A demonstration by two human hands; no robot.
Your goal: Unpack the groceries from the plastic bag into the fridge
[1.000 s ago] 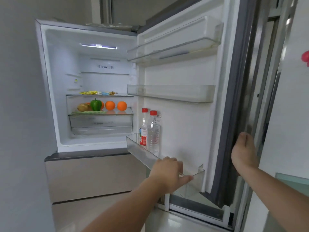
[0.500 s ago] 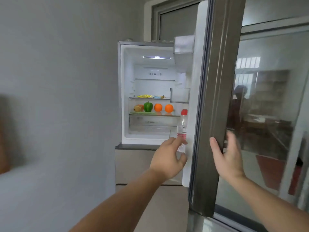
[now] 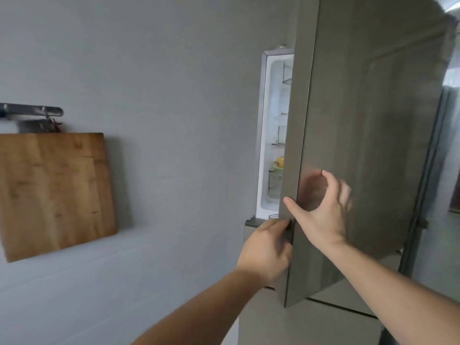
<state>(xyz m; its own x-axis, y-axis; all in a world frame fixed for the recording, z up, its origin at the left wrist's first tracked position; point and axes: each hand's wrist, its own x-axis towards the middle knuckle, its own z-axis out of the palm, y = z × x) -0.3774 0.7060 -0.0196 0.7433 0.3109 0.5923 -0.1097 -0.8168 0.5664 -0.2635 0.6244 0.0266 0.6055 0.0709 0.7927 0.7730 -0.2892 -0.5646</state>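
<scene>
A home kitchen. A tall grey fridge (image 3: 361,145) stands against a plain grey wall (image 3: 161,95), its door ajar on a lit white interior with shelves and a yellow fruit (image 3: 280,161). On the wall beside it, a wooden cutting board (image 3: 54,192) hangs below a metal rail (image 3: 32,112).

fridge (image 3: 263,135): tall, against the grey wall, white lit inside showing only through a narrow gap
fridge door (image 3: 368,145): grey-brown, glossy, nearly shut, its free edge toward the camera
shelves (image 3: 281,144): clear, seen edge-on in the gap
groceries: one yellow fruit (image 3: 280,161) on a green mat, a drawer below; the rest hidden by the door
</scene>
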